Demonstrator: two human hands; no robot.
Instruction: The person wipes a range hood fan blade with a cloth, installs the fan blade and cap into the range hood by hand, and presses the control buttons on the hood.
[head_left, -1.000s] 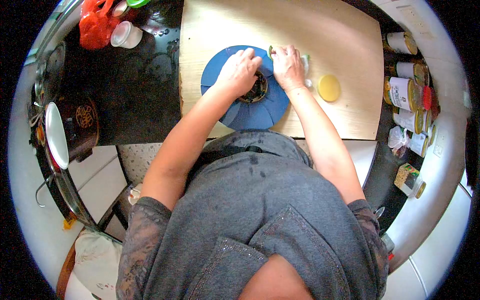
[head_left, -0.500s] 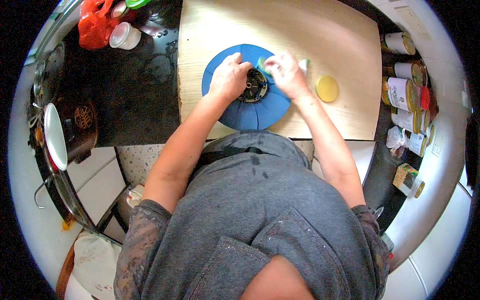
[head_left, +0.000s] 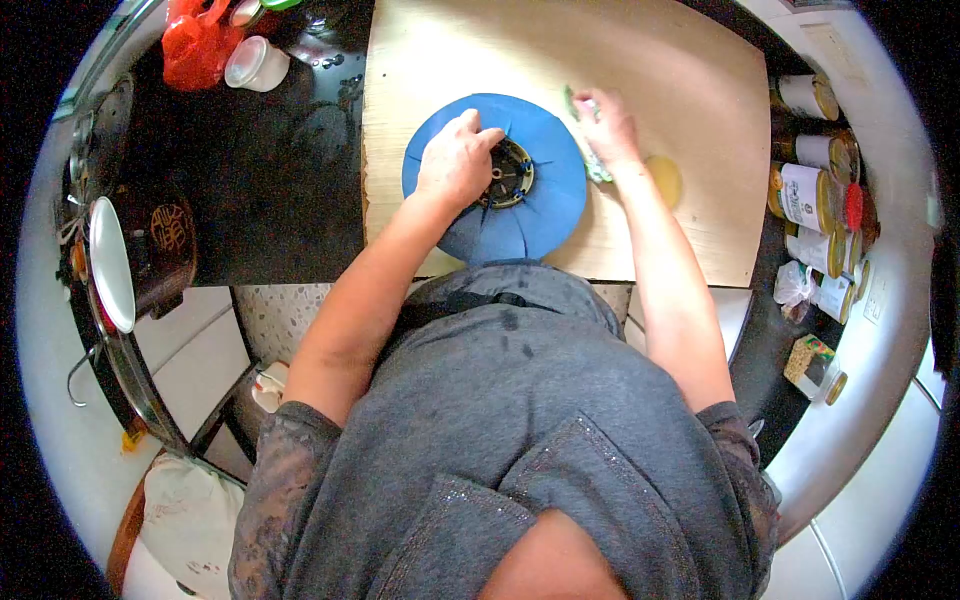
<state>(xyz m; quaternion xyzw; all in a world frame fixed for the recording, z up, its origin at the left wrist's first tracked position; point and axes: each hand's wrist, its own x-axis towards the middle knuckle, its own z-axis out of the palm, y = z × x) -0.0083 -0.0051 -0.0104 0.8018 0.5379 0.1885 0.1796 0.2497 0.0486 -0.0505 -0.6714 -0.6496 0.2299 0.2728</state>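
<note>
A round blue fan blade (head_left: 555,190) with slits running out from its middle lies on the pale wooden board (head_left: 700,90). Its black hub (head_left: 512,180) has a ring with metallic glints around a small central hole. My left hand (head_left: 460,160) is closed on the blade near the hub, fingers bent at its upper left edge. To the right of the blade, my right hand (head_left: 608,130) grips a crumpled white and green cloth (head_left: 598,168), slightly blurred and apart from the blade. Partly behind my right wrist is a round yellow lid (head_left: 665,182).
On the dark counter (head_left: 270,190) at left are a red plastic bag (head_left: 198,50) and a white lidded tub (head_left: 257,65). Several cans and jars, including a white-labelled can (head_left: 803,195), line the right side. A white plate (head_left: 110,265) stands at far left.
My right hand has moved right, from above the blade's right edge to beside it, taking the cloth along. The blue blade has turned a little, while my left hand stays near the hub.
</note>
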